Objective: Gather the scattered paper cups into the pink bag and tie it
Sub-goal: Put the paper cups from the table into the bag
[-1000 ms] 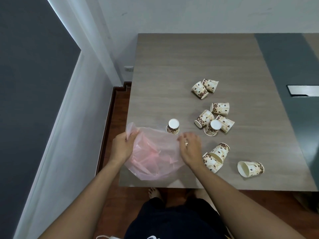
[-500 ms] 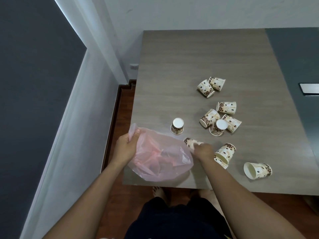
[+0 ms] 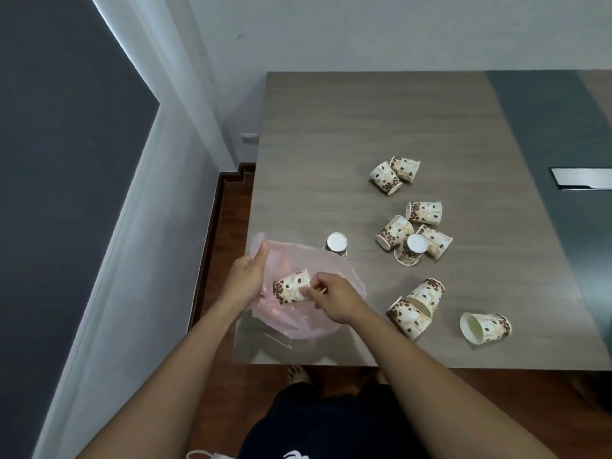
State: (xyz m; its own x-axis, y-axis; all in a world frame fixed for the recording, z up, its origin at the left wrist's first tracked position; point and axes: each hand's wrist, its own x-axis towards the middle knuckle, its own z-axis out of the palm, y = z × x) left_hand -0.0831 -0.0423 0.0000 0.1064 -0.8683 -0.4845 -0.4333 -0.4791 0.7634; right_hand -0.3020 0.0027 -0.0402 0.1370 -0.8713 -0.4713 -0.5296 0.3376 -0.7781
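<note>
A thin pink bag [image 3: 344,276] lies at the table's near left corner. My left hand [image 3: 246,274] grips its left rim and holds the mouth up. My right hand [image 3: 334,298] pinches a bean-printed paper cup [image 3: 289,288] on its side over the bag's mouth. One cup [image 3: 336,244] stands upside down just behind the bag. Several more cups lie scattered to the right: a pair [image 3: 394,173] far back, a cluster [image 3: 415,233] in the middle, two nested [image 3: 415,304] near my right wrist, and one [image 3: 485,327] on its side at the front right.
The wooden table [image 3: 331,144] has its left edge next to a white wall and a drop to the brown floor [image 3: 228,213]. A dark strip with a metal plate [image 3: 583,177] runs along the table's right side. My feet show under the near edge.
My right hand picked a cup from the table beside the bag and carried it left over the bag's mouth. My left hand kept its hold on the bag's rim.
</note>
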